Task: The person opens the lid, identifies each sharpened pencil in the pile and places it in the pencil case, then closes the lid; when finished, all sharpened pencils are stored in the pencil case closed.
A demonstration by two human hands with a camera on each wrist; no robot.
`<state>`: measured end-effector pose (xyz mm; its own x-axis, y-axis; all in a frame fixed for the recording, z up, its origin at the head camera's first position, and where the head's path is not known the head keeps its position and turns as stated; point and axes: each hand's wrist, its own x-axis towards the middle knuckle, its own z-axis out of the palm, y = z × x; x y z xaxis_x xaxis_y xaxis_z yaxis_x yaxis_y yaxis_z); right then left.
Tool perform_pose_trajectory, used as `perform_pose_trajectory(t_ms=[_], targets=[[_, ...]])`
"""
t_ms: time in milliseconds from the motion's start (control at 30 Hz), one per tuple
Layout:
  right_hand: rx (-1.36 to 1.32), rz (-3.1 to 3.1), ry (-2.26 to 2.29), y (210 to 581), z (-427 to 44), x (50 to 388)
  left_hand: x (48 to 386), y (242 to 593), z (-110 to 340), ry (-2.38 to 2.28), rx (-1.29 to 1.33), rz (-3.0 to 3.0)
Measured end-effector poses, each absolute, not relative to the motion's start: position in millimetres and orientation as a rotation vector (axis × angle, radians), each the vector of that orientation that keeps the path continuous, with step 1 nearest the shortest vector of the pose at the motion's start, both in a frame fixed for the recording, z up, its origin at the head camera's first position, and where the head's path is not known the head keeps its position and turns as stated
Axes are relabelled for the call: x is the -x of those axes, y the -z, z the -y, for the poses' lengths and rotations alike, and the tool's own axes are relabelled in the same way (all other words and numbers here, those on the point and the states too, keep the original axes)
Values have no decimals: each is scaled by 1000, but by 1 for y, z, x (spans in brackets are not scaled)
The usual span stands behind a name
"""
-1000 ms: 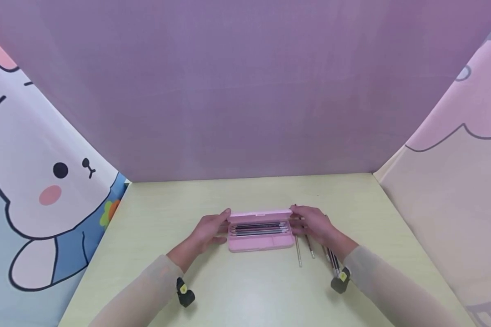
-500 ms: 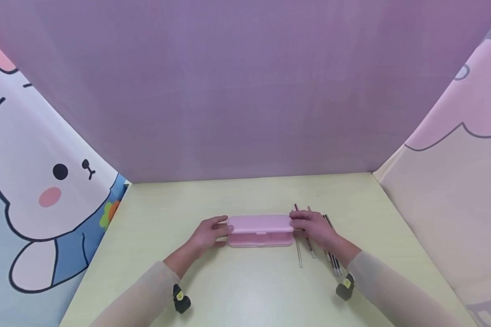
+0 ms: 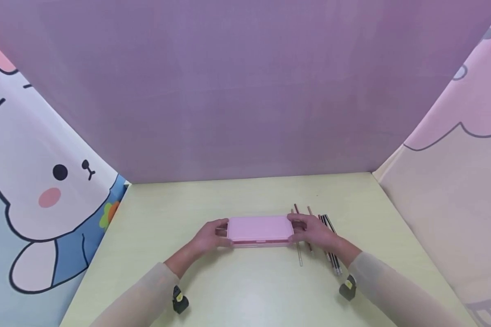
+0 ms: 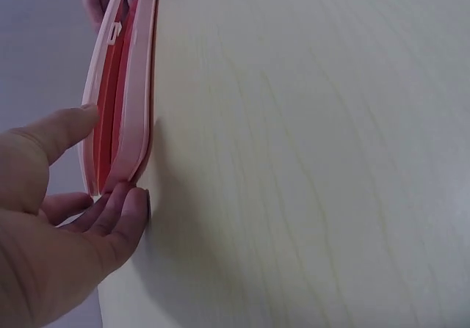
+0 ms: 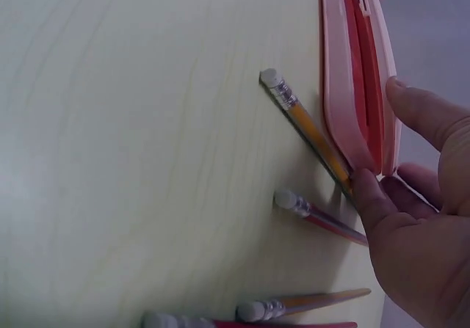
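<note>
A pink pencil case (image 3: 260,228) lies lengthwise on the table, its lid lowered to a narrow gap along the front. My left hand (image 3: 208,236) holds the left end; in the left wrist view the thumb (image 4: 70,126) presses the lid and the other fingers touch the end of the base. At the opposite end my right hand (image 3: 314,230) grips likewise, thumb on the lid and fingers around the corner, as the right wrist view shows. The red gap (image 5: 365,71) is visible there. Whatever lies inside is hidden by the lid.
Several loose pencils lie right of the case, partly under my right hand and forearm; a yellow pencil (image 5: 312,133) is closest to it. The pale table (image 3: 245,286) meets a purple wall (image 3: 245,91) at the back. Printed cloth panels flank both sides.
The lid has swung down from standing open, with pencils showing inside, to nearly closed. Both thumbs have come down onto its front corners.
</note>
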<state>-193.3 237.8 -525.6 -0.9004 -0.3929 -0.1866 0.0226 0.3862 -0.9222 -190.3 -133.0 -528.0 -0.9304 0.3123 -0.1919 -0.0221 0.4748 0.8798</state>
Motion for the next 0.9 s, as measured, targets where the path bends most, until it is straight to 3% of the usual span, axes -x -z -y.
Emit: perform_pose_trajectory(t_ms=[900], targets=[[502, -2674, 975, 512, -224, 198, 195, 532, 136, -988, -413, -2721]])
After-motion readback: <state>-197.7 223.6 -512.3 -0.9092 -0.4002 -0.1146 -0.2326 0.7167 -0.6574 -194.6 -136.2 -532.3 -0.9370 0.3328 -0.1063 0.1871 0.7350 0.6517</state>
